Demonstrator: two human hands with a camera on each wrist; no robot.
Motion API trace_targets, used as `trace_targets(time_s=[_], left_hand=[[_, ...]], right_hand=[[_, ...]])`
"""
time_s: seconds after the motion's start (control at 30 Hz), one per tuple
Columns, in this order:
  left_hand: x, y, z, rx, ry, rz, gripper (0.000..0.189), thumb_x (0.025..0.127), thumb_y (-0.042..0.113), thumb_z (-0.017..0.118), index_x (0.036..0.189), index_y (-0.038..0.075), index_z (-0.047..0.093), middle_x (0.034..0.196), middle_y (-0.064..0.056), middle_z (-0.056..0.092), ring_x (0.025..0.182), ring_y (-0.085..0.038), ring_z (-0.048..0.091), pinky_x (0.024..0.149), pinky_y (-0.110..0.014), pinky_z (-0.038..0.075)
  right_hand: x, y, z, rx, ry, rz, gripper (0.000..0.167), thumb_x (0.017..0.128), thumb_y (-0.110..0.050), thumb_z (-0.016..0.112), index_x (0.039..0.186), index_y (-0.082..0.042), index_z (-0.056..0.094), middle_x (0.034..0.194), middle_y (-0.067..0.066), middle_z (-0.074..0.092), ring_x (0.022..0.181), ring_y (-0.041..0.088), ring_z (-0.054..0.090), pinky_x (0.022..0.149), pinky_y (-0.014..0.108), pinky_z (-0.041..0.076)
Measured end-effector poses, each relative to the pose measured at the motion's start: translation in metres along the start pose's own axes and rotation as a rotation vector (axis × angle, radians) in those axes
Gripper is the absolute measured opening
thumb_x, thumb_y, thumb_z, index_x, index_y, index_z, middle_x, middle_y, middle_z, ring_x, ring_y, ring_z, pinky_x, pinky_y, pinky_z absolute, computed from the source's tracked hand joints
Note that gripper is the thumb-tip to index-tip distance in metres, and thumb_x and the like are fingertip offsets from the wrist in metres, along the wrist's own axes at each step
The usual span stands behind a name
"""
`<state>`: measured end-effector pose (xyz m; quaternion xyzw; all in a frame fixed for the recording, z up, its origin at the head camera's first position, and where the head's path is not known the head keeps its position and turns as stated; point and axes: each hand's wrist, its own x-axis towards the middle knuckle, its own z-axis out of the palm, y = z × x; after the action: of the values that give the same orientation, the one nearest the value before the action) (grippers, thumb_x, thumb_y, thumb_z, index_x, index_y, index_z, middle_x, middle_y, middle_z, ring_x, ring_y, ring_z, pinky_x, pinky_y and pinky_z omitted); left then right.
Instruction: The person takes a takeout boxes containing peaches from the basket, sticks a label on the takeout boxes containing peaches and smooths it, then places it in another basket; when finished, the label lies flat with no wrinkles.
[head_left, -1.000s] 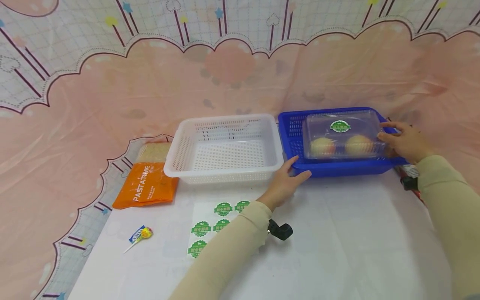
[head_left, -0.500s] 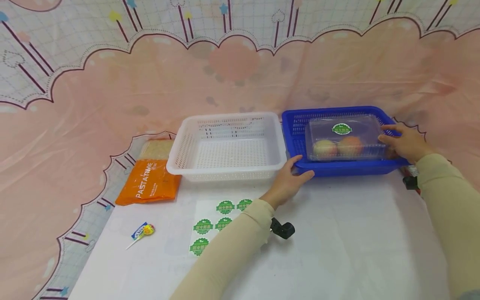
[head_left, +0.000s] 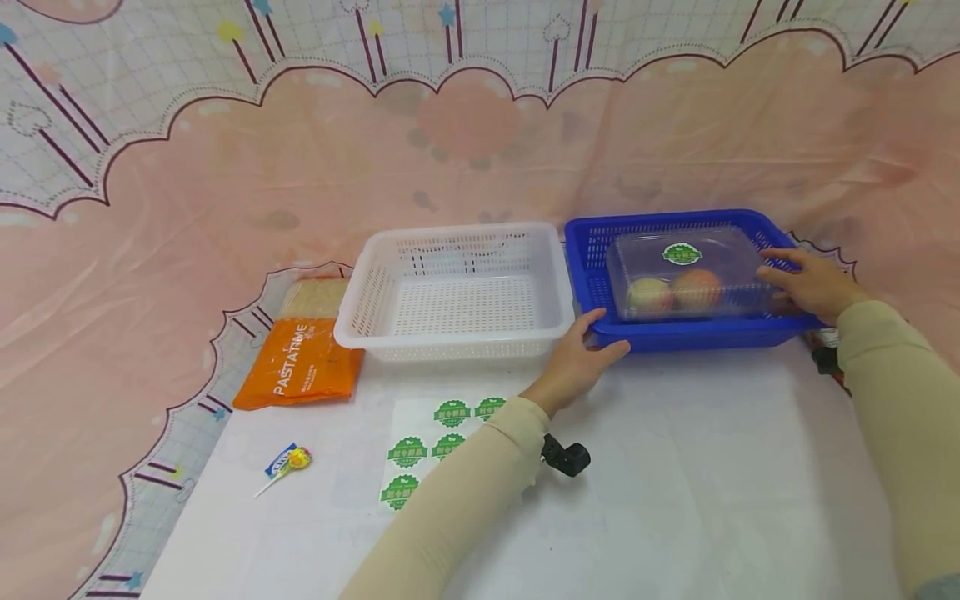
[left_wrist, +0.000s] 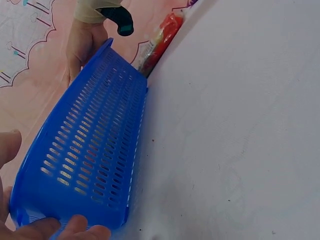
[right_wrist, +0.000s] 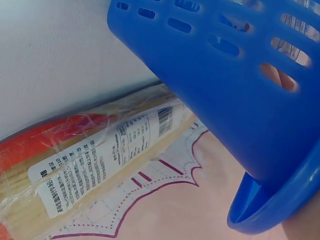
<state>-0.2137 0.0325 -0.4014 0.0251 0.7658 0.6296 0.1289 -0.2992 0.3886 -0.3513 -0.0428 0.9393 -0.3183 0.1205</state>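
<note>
A clear lidded plastic box (head_left: 738, 250) with a green label and round yellow-red fruits (head_left: 697, 289) inside lies in a blue basket (head_left: 690, 335). At the box's right end my right hand (head_left: 813, 283) reaches over the basket rim, its fingers against the box; the rim and wall hide parts of them. My left hand (head_left: 573, 367) is at the basket's front left corner. In the left wrist view, its fingertips (left_wrist: 77, 222) touch the outside of the basket and the thumb (left_wrist: 7, 146) stands apart from the rim.
A white basket (head_left: 453, 343) adjoins the blue one on the left. Farther left lie an orange pasta bag (head_left: 315, 362) and a lollipop (head_left: 288, 462). Round green stickers (head_left: 407, 452) are on a sheet partly under my left sleeve. A labelled packet (right_wrist: 100, 155) lies beside the blue basket's right end.
The box has settled lower into the blue basket and slightly left. The right fruit has rolled left inside it. Both hands stay nearly in place.
</note>
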Motion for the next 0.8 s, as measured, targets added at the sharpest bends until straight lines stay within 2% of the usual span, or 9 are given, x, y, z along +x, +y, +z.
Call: trace_targets(time_s=[0.13, 0.27, 0.33, 0.5, 0.8], left_hand=[[0.0, 0.0, 0.0, -0.009, 0.0, 0.005, 0.065, 0.092, 0.032, 0.074, 0.15, 0.026, 0.045, 0.151, -0.006, 0.047, 0.128, -0.026, 0.054, 0.098, -0.036, 0.05], [0.0, 0.001, 0.001, -0.021, 0.001, 0.015, 0.065, 0.092, 0.03, 0.075, 0.15, 0.025, 0.045, 0.15, -0.007, 0.048, 0.128, -0.028, 0.054, 0.097, -0.036, 0.05], [0.0, 0.001, 0.001, -0.027, 0.0, 0.019, 0.066, 0.092, 0.029, 0.075, 0.151, 0.024, 0.045, 0.149, -0.007, 0.048, 0.129, -0.029, 0.053, 0.097, -0.036, 0.05], [-0.002, 0.001, 0.001, -0.032, -0.011, 0.018, 0.066, 0.093, 0.03, 0.074, 0.151, 0.025, 0.044, 0.15, -0.007, 0.047, 0.13, -0.03, 0.052, 0.099, -0.038, 0.05], [-0.006, 0.003, -0.001, -0.024, -0.01, 0.006, 0.068, 0.092, 0.029, 0.074, 0.152, 0.023, 0.043, 0.152, -0.008, 0.045, 0.131, -0.029, 0.052, 0.1, -0.037, 0.049]], right_hand=[[0.003, 0.0, 0.0, 0.005, -0.025, -0.007, 0.079, 0.105, -0.049, 0.042, 0.158, 0.002, 0.012, 0.141, 0.048, 0.032, 0.116, 0.055, 0.053, 0.102, 0.072, 0.03], [0.005, 0.0, 0.001, 0.035, -0.072, 0.001, 0.083, 0.104, -0.048, 0.048, 0.158, 0.001, 0.009, 0.146, 0.046, 0.025, 0.114, 0.049, 0.056, 0.1, 0.063, 0.041], [0.005, -0.001, 0.002, 0.039, -0.087, 0.005, 0.085, 0.104, -0.047, 0.05, 0.158, 0.002, 0.008, 0.148, 0.046, 0.022, 0.116, 0.051, 0.054, 0.1, 0.063, 0.042], [0.003, -0.004, 0.002, 0.045, -0.109, 0.021, 0.087, 0.103, -0.048, 0.05, 0.157, 0.003, 0.005, 0.149, 0.047, 0.014, 0.128, 0.063, 0.033, 0.102, 0.07, 0.033], [-0.002, -0.01, 0.0, -0.019, -0.06, 0.009, 0.088, 0.102, -0.05, 0.051, 0.156, 0.005, 0.008, 0.149, 0.045, 0.017, 0.135, 0.067, 0.012, 0.106, 0.076, 0.015]])
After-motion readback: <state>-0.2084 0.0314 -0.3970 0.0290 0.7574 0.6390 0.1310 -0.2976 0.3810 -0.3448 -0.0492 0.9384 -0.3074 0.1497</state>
